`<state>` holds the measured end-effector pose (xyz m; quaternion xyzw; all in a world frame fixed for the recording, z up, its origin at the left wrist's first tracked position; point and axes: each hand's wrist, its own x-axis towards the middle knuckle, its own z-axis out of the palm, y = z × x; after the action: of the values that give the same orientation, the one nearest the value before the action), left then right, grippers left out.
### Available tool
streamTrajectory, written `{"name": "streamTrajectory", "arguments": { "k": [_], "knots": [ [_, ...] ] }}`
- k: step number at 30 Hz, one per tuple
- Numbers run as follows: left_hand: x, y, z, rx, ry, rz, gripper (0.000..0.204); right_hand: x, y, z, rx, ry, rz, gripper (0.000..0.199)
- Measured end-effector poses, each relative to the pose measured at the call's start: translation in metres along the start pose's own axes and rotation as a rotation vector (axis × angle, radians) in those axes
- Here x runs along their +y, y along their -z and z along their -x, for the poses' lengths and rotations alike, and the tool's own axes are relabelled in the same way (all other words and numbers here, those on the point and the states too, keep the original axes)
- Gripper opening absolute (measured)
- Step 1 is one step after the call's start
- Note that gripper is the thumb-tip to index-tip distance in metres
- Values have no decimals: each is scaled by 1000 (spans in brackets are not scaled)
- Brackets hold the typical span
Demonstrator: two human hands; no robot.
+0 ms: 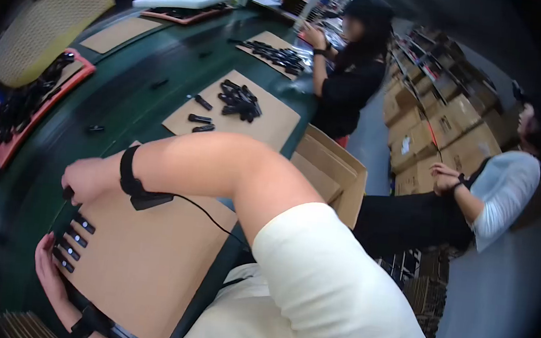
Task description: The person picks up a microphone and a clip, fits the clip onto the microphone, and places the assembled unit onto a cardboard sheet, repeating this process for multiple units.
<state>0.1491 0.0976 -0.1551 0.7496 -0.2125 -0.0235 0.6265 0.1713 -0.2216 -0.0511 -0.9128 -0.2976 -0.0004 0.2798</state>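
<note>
Flashlights, small and black, four of them [76, 237], lay side by side in a slanting row along the left edge of the near cardboard sheet [154, 249]. Your left hand [48, 267] lay just outside that row, fingers straight and close together, gripping nothing; whether it touched the ends you could not have told from this view. Your right hand [86, 180] was curled above the row's far end, fingers closed on a dark piece [67, 194], probably another flashlight, though mostly hidden by your fingers.

To the right of the row, the sheet offered you a broad bare stretch, crossed only by the black cable [214, 219] from your right wrist strap [130, 173]. Beyond your right hand, the green bench [128, 108] was open except for a few scattered flashlights, the nearest [95, 128] well apart. A red tray [3, 157] bounded that room on the left; a second cardboard sheet [281, 121] with a flashlight pile [241, 102] bounded it on the right, near an open carton [360, 193] beside the bench.
</note>
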Motion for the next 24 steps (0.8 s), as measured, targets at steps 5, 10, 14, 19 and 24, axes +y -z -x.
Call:
{"name": "streamTrajectory", "arguments": {
  "k": [5, 10, 14, 19, 24],
  "knots": [
    [20, -10, -14, 44, 41, 213, 53, 17, 119, 123, 348, -234, -33, 20],
    [55, -7, -8, 77, -79, 141, 52, 54, 242, 342, 781, -960, 215, 23],
    [92, 9, 2, 97, -196, 22, 52, 58, 330, 572, 1351, -1472, 342, 37],
    [105, 17, 12, 91, -263, -57, 52, -30, 434, 750, 950, -1894, 1119, 40],
    [107, 3, 8, 105, -264, -153, 51, -76, 452, 806, 1152, -2013, 947, 25]
  ]
}}
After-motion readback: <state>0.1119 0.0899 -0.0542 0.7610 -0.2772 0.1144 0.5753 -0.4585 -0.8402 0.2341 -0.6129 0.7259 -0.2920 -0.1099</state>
